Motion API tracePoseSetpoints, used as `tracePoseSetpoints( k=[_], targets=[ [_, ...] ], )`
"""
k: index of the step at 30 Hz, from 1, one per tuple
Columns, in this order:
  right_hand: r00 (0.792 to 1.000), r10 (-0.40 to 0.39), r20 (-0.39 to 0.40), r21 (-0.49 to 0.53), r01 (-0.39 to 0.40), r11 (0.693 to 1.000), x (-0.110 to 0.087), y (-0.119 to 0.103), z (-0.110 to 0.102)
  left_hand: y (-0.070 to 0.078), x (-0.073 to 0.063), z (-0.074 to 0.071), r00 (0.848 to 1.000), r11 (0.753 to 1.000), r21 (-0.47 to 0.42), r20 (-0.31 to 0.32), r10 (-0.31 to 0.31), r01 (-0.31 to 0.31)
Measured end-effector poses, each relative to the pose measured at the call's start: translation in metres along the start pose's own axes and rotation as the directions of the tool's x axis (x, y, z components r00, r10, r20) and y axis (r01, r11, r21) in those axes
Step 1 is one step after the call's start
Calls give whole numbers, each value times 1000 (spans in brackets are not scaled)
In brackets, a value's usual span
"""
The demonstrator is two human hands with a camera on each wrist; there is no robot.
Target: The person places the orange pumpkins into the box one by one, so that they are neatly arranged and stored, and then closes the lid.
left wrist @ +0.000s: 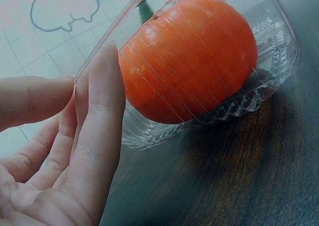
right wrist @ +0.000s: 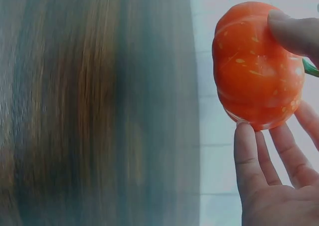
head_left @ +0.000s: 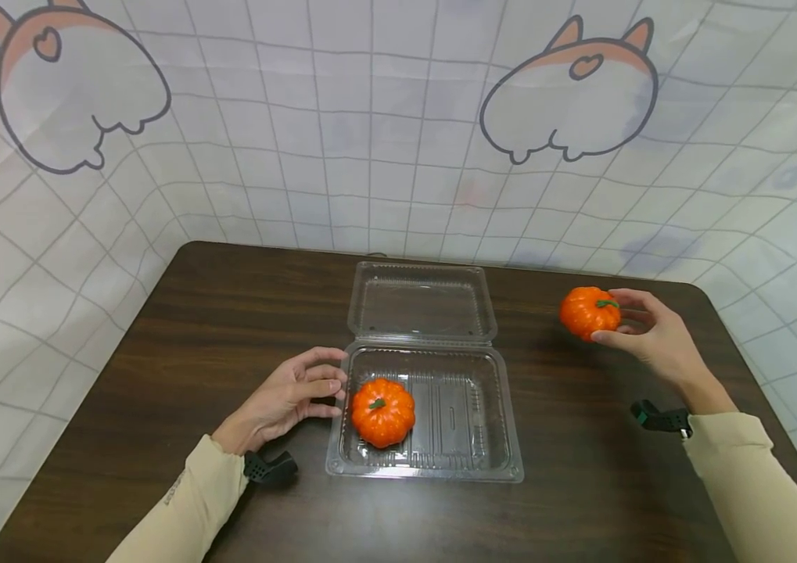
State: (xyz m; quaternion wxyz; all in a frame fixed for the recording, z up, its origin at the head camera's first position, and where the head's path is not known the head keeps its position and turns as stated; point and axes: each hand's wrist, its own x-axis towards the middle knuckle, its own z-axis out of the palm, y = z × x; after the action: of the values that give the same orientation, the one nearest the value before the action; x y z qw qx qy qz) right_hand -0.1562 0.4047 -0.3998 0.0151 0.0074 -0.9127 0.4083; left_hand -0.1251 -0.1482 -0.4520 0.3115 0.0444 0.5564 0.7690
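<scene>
A clear plastic clamshell box (head_left: pixel 450 461) lies on the table with its lid (head_left: pixel 421 301) folded back. Inside its left part sits an orange toy pumpkin (head_left: pixel 382 413) with a green stem, seen through the wall as the boxed pumpkin (left wrist: pixel 189 61) in the left wrist view. My left hand (head_left: pixel 297 395) pinches the box's left rim between thumb and fingers. Off to the right, my right hand (head_left: pixel 658 336) grips a second toy pumpkin (head_left: pixel 590 313), thumb on one side and fingertips on the other. This held pumpkin (right wrist: pixel 259 66) appears above the table in the right wrist view.
The dark wooden table (head_left: pixel 229 313) extends around the box. Behind it and along both sides hangs a white gridded curtain (head_left: pixel 342 156) with cartoon animal drawings. Dark bands (head_left: pixel 270 467) circle both wrists.
</scene>
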Motion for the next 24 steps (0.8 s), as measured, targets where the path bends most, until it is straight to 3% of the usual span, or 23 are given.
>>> tracePoseSetpoints(
  k=[19, 24],
  targets=[
    [995, -88, 49, 54, 85, 995, -16, -41, 14, 2, 0, 1, 1000, 1000, -2, -9, -8, 8],
    [988, -143, 59, 68, 139, 988, -20, -51, 17, 1, 0, 0, 1000, 1000, -6, -14, -10, 10]
  ],
)
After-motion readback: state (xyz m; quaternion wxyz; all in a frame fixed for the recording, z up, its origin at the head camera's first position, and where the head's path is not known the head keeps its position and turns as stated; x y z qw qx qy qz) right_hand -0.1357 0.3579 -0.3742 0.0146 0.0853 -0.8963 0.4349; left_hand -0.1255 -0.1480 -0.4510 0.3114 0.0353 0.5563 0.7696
